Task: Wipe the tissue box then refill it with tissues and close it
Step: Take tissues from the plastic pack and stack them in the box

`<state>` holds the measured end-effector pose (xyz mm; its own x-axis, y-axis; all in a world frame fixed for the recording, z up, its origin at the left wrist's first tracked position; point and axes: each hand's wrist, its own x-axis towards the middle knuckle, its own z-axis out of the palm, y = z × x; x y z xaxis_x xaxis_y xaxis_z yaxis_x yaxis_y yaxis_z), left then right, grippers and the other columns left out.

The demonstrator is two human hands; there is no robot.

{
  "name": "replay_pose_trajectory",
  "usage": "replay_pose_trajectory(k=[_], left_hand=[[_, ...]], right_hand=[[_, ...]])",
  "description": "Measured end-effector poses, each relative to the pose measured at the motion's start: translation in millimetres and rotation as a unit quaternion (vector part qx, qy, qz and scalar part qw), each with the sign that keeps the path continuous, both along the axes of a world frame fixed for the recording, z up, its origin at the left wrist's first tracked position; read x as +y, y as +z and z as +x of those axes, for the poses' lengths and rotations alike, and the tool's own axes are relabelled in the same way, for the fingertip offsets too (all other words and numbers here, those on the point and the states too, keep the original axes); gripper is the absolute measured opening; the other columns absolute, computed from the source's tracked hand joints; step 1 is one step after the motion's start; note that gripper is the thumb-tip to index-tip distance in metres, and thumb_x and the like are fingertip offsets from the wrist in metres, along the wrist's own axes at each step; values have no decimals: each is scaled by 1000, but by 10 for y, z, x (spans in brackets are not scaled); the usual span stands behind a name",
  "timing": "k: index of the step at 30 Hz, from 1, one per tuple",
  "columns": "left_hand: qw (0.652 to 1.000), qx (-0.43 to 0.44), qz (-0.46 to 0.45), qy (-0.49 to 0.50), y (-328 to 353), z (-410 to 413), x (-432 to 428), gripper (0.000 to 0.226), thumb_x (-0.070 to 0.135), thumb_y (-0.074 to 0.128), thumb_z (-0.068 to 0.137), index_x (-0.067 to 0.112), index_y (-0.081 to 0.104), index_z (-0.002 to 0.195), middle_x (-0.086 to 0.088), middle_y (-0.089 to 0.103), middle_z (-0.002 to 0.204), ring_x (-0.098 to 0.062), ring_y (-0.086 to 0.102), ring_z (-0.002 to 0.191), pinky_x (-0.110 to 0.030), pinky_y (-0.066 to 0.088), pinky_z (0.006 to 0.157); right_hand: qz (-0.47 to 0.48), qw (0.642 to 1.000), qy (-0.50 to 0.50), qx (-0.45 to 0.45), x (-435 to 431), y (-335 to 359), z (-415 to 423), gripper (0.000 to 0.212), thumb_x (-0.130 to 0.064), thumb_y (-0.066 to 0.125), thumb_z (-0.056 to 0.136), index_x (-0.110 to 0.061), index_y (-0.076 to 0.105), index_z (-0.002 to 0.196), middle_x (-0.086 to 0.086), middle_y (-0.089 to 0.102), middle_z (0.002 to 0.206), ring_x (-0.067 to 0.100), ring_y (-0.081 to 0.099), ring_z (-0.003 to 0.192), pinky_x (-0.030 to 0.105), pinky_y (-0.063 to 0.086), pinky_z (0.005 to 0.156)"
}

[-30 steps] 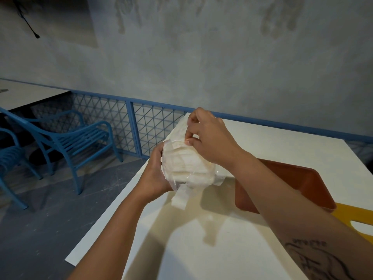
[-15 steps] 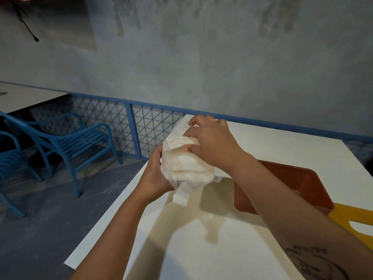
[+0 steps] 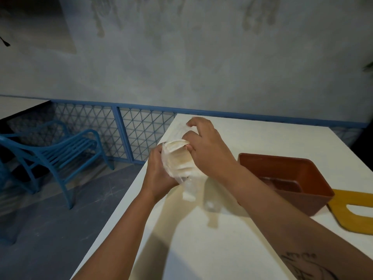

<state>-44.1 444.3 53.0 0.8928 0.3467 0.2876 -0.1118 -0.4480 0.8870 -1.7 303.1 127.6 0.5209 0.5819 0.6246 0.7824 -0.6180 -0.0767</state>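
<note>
White tissue pack (image 3: 178, 160) half hidden between both hands' grip.

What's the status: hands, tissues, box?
Left hand and right hand both clamped on tissue pack, held above white table. Brown box open, not yet filled. Yellow lid beside it. Nothing obstructing.

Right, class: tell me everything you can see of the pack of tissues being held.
The pack of tissues is a soft, cream-white stack in thin clear plastic wrap. It is held above the white table, tilted, off the surface. The left hand cups its lower side; the right hand grips its top, fingers pulling at the wrap. A loose strip of wrap hangs from its lower end.
</note>
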Motion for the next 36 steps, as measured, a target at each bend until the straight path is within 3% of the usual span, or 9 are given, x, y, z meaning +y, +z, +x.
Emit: replay_pose_trajectory(k=[5,8,10,13,17,21,27,31,36], left_hand=[[999,-13,22,-36,-12,9,34,70,26,81,47,46,35,96,22,42,102,4,50,96,-12,43,74],[999,-23,36,-25,-36,-3,10,71,27,81,48,50,35,97,12,44,108,-1,50,101,-24,49,84],[997,-36,65,1,-108,-3,-16,85,30,85,48,44,34,115,9,40,124,-12,45,118,-38,46,98],[996,-47,77,11,-192,13,-100,116,29,90,49,30,20,140,12,27,143,-14,30,135,-40,34,111],[995,-67,73,27,-319,46,-219,117,35,91,48,29,21,141,9,31,145,-15,34,135,-44,37,109],[994,-73,36,74,-416,-30,-390,114,31,91,52,35,19,140,5,33,144,-18,37,133,-47,38,108],[992,-45,53,102,-442,-165,-658,107,38,86,55,29,22,140,6,33,142,-17,38,132,-47,37,107],[994,-30,35,103,-455,-261,-834,109,60,72,51,22,24,141,1,33,145,-17,35,134,-46,33,111],[988,10,85,131,-535,-353,-964,110,68,62,53,20,21,144,-1,28,150,-19,30,138,-40,26,115]], right_hand=[[58,994,-45,-80,-40,-176,-23,17,-16,65,72,-13,72,87,10,64,101,20,40,99,33,38,83],[3,995,-76,-59,-35,-176,-73,21,-22,64,73,-16,71,92,6,63,94,21,51,88,33,41,73],[-51,994,-81,-42,-2,-163,-76,25,-22,62,79,-17,68,103,5,62,95,23,55,86,35,43,72],[-59,995,-76,-18,-14,-158,-77,24,-16,58,87,-16,65,110,9,60,106,27,54,99,38,43,79],[-81,996,-35,11,-103,-205,-135,32,-6,71,78,-12,65,108,14,63,119,32,57,112,43,49,85],[-53,998,21,-22,-303,-315,-181,33,-2,79,63,-10,67,93,14,71,103,35,66,99,47,55,77],[-8,996,60,-69,-738,-477,-232,28,2,68,63,-10,67,88,9,71,94,29,68,82,33,56,58],[25,992,85,-91,-1023,-620,-344,25,-2,52,75,-9,68,92,10,71,102,28,68,91,33,56,65],[71,984,102,-126,-1362,-776,-518,21,-3,51,87,-8,68,97,12,71,105,28,67,97,34,56,76]])
